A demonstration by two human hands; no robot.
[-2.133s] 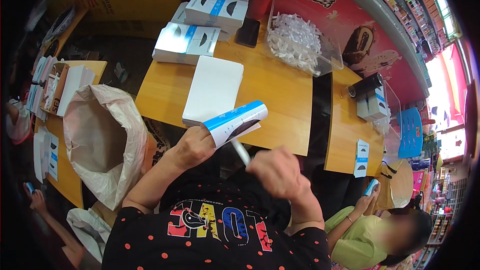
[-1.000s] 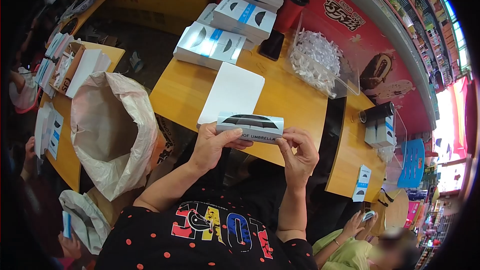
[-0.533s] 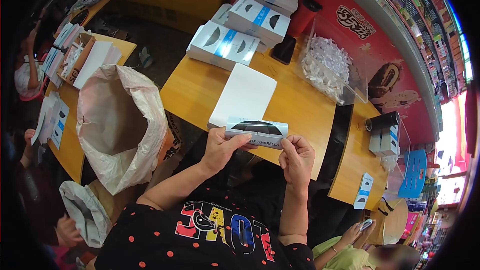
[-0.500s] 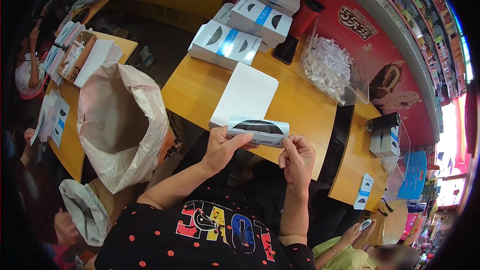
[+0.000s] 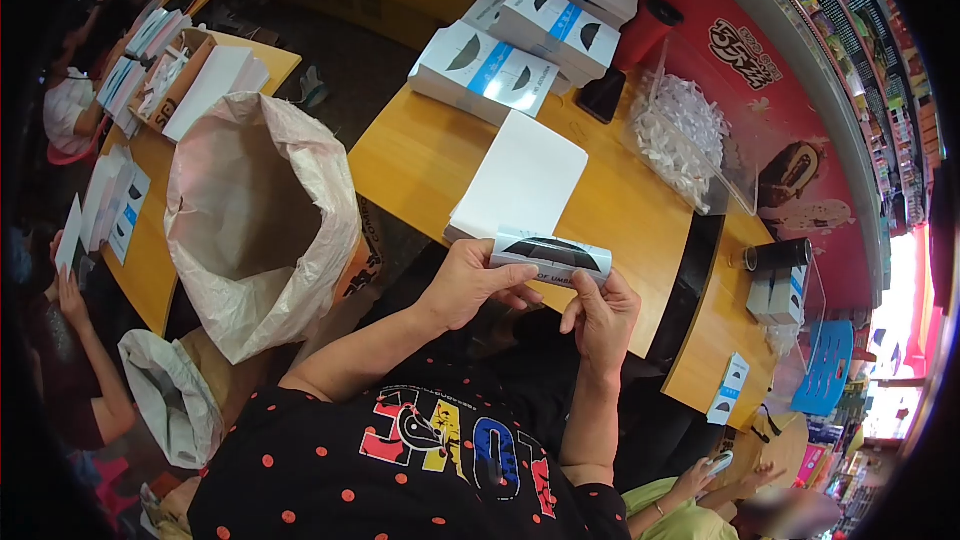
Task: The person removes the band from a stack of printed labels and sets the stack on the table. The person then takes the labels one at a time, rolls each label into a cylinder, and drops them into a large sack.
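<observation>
My left hand (image 5: pixel 474 283) grips the left end of a curled printed sleeve (image 5: pixel 552 252), which shows a black umbrella and partly covered lettering. At the sleeve's right end, the thumb and fingers of my right hand (image 5: pixel 603 312) are closed on its lower edge. Just beyond lies a stack of blank white sheets (image 5: pixel 525 175) on the wooden table (image 5: pixel 400 155). Banded bundles of umbrella-printed paper (image 5: pixel 480 70) stand behind it. A clear plastic bin (image 5: pixel 745 185) at the table's far right holds many small white pieces (image 5: pixel 685 130).
A large white woven sack (image 5: pixel 345 185) stands open at the left, before a side table (image 5: pixel 150 270) with paper stacks. A phone (image 5: pixel 602 95) and red cup (image 5: pixel 648 32) are at the back. People work at both sides. A black bottle (image 5: pixel 780 256) is at the right.
The white stick seen earlier in my right hand is no longer visible. Both hands have come together on the sleeve, now turned level. The whole view has shifted, and my right fingers have moved inward along it.
</observation>
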